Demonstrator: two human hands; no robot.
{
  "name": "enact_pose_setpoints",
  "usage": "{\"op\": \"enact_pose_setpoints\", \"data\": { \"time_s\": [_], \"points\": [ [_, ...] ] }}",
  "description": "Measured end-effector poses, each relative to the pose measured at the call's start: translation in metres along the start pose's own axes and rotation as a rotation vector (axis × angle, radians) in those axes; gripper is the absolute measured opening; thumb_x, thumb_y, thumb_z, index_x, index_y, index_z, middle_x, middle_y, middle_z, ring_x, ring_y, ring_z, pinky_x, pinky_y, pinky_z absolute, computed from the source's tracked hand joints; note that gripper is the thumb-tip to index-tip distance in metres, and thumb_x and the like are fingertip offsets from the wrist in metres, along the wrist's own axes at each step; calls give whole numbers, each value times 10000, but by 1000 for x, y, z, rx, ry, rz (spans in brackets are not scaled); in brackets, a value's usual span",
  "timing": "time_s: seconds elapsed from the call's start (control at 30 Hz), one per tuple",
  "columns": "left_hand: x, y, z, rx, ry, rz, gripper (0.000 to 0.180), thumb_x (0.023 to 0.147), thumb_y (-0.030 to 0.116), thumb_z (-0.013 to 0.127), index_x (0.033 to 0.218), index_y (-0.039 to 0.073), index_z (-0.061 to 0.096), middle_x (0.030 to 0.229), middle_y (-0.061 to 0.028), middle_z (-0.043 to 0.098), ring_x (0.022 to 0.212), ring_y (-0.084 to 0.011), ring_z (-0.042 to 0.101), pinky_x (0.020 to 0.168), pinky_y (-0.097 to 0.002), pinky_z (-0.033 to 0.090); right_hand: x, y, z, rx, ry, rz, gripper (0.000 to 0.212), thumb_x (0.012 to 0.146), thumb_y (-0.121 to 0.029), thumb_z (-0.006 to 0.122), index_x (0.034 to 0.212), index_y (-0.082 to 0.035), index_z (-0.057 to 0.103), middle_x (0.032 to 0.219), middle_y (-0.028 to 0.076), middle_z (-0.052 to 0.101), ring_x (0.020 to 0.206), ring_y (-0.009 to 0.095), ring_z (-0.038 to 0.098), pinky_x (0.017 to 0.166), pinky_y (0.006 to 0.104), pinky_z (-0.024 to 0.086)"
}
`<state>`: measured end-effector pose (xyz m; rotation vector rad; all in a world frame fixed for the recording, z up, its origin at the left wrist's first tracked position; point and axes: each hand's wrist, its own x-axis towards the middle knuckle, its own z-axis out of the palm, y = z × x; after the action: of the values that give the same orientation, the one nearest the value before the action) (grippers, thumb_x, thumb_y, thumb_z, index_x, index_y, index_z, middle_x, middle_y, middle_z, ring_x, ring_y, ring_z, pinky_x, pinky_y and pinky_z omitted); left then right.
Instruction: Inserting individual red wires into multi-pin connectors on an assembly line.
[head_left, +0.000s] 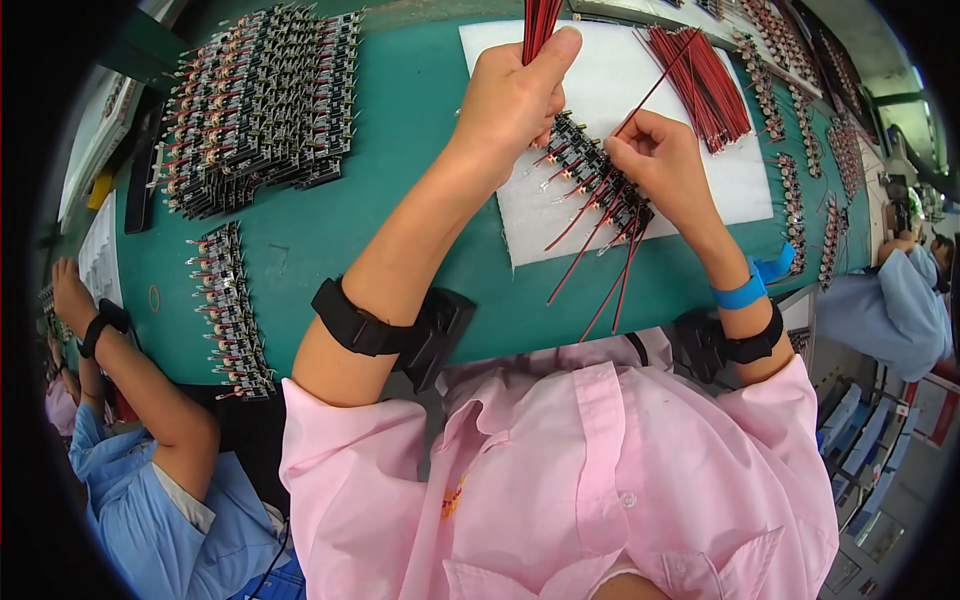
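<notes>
My left hand is closed round an upright bundle of red and black wires. Between thumb and forefinger, my right hand pinches a single wire that slants up to the right. Its lower end comes close to a strip of small black circuit boards, but the contact itself is too small to make out. Several red wires trail from this strip toward me. Under the strip lies a white foam sheet, with a loose pile of red and black wires by its far right corner.
Stacked circuit-board strips stand far left on the green table. One row of boards lies nearer the left edge. More strips line the right. Co-workers in blue sit left and right.
</notes>
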<state>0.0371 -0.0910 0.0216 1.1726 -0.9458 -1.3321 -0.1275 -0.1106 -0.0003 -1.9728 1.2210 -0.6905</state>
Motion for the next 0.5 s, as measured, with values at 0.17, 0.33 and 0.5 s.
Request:
{"op": "enact_pose_setpoints", "data": {
  "time_s": [0.17,0.33,0.5],
  "points": [
    [0,-1,0,-3,-10,3,493,797,439,468,462,131,279,419,46,251,358,-63,253,380,-231,270,0,2,1,11,14,10,139,709,-82,567,622,1,497,528,-34,456,474,13,389,419,168,286],
    [0,-1,-1,9,-9,11,481,795,425,476,469,129,283,420,44,261,358,-62,263,385,-232,273,0,2,2,-25,27,29,140,708,-81,564,619,0,494,533,-32,461,474,14,390,420,168,288],
    [0,-2,0,10,-11,29,474,795,411,481,470,128,284,420,42,271,357,-62,266,389,-231,275,0,2,3,-25,38,36,136,707,-80,560,621,2,495,537,-31,463,480,15,391,425,168,290]
  ]
}}
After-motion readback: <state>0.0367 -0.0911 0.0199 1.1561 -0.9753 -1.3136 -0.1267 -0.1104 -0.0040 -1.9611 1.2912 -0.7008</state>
